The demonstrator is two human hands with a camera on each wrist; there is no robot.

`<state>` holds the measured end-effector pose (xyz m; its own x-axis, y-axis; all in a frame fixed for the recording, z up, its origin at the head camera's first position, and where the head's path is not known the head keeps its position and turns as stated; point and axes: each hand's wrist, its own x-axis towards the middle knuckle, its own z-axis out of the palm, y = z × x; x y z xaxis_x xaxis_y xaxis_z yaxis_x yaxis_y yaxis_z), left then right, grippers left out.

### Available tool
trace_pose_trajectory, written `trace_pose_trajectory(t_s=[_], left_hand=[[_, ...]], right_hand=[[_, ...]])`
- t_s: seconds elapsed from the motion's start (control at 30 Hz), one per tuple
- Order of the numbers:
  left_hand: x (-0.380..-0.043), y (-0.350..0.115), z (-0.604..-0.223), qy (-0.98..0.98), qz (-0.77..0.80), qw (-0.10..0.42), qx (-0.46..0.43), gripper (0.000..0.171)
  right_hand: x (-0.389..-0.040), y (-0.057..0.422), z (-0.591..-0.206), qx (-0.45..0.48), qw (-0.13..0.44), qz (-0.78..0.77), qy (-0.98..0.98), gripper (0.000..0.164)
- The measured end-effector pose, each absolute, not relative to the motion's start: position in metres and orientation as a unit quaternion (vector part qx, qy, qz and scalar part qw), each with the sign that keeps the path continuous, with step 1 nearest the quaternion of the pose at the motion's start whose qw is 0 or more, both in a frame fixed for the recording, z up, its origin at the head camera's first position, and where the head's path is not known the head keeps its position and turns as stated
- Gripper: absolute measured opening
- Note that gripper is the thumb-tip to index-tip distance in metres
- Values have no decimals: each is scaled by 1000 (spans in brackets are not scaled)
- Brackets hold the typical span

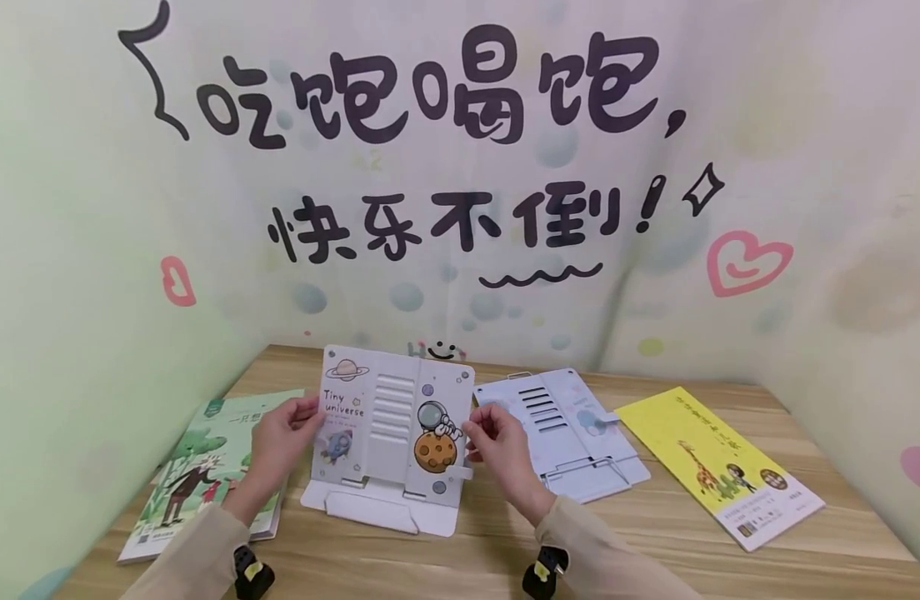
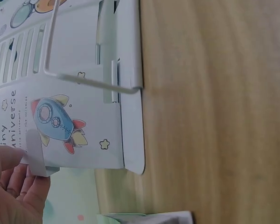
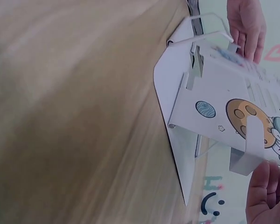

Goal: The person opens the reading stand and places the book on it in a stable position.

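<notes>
A white metal book stand point(image 1: 388, 462) with "Tiny universe", a planet and an astronaut printed on it stands raised on the table, its back panel tilted up from the base. My left hand point(image 1: 283, 429) grips the panel's left edge; in the left wrist view its thumb and fingers are by a white page clip point(image 2: 36, 156) near the rocket print. The panel's right edge is held by my right hand point(image 1: 505, 446), thumb in front. Below that hand a second page clip point(image 3: 254, 140) sticks out. A wire support point(image 2: 98, 84) lies across the stand's lower front.
Right of the stand, a second white-blue book stand point(image 1: 591, 417) leans low on the wooden table point(image 1: 460, 567). Further right lies a yellow giraffe book point(image 1: 677, 442). A green picture book point(image 1: 197, 467) lies under my left forearm. A printed cloth backdrop point(image 1: 460, 317) rises behind.
</notes>
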<state>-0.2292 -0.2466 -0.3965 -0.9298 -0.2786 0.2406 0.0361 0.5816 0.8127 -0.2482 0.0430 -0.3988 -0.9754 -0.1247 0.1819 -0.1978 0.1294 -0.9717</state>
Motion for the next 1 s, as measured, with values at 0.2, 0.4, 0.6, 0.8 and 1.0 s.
trace_pose_trajectory(t_s=[0.2,0.4,0.6,0.8,1.0], left_hand=[[-216,-249,-398,-867,-463,168,75,29],[-205,-250,-399,-863,-470,166,89,28],[-196,-251,-401,-859,-475,158,106,27],[-191,-251,-400,-855,-481,156,114,24],[-186,-251,-401,-847,-494,160,113,22]], right_hand=[[-262,41,-397,97,45,637,-764,8],[-272,39,-395,106,60,630,-767,8],[-280,35,-392,107,48,615,-779,7],[-285,32,-390,108,39,604,-789,6],[-287,30,-387,104,32,599,-793,7]])
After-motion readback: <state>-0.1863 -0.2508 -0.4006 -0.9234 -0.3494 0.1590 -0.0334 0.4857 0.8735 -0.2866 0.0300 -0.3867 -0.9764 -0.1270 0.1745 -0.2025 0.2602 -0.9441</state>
